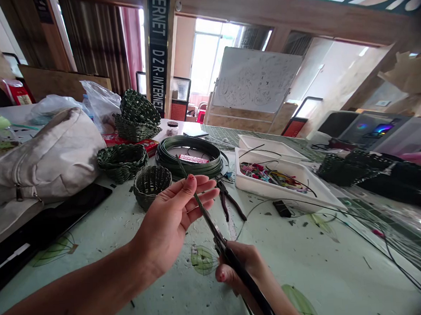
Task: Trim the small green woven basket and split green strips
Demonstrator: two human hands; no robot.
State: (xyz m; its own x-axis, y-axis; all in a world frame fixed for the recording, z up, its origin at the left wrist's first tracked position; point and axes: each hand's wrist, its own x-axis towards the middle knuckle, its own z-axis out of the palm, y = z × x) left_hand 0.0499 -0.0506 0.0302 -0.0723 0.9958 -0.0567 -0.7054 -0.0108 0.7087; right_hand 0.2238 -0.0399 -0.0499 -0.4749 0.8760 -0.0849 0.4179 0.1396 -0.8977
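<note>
On the craft table, room view: a whiteboard is seen far ahead, standing on a wooden frame under bright windows.

Table surface: a pale table with printed leaves is scattered with small scraps, and a black tablet and a cloth bag are placed at the left.

Things near the hands: a white tray of colored pieces is placed at the right of the hands. A green coil and a small woven basket are located ahead, and steel pliers are lying just beside the left hand's fingers.

Risk: the fingers could be cut if the blades are closed too near them. The strip could also be dropped, because it is held by a hand that is so widely opened.

Left hand: the palm is turned up and the fingers are spread. Whether the strip is pinched cannot be told.

Right hand: black-handled scissors are gripped closed in the fist, with the blades pointed up.

Thin green strip: it is found between the left fingers and the blades.
</note>
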